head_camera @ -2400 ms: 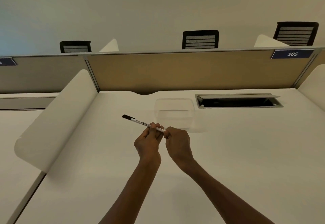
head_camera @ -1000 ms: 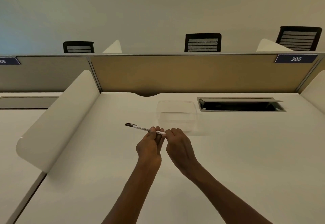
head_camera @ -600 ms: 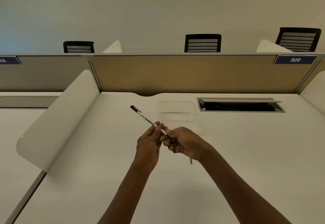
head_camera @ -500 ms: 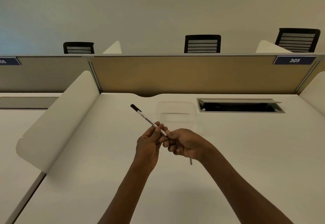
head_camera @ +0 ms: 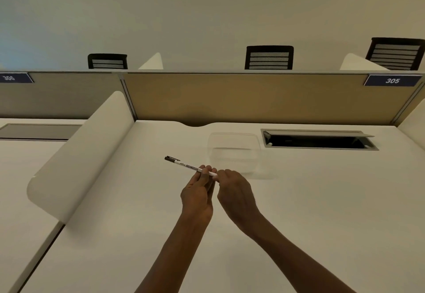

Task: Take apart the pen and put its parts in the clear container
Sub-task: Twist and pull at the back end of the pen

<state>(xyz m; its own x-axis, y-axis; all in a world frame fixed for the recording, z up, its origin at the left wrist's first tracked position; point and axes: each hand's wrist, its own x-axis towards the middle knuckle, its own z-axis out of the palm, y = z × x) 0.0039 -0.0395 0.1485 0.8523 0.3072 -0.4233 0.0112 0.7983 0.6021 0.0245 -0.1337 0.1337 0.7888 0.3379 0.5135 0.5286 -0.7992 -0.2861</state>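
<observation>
A white pen (head_camera: pixel 186 166) with a black cap points up and to the left above the desk. My left hand (head_camera: pixel 198 195) pinches its barrel near the right end. My right hand (head_camera: pixel 234 197) grips the pen's right tip, which is hidden under the fingers. The clear container (head_camera: pixel 233 153) stands on the white desk (head_camera: pixel 322 200) just beyond both hands, and nothing shows inside it.
An open cable hatch (head_camera: pixel 319 139) is set into the desk to the right of the container. A curved white divider (head_camera: pixel 78 157) borders the desk on the left. A tan partition (head_camera: pixel 241 97) closes the back, with black chairs (head_camera: pixel 269 57) behind it.
The pen has tipped down from a steep angle to nearly level. My right hand has turned from palm-up under the tip to knuckles-up over it.
</observation>
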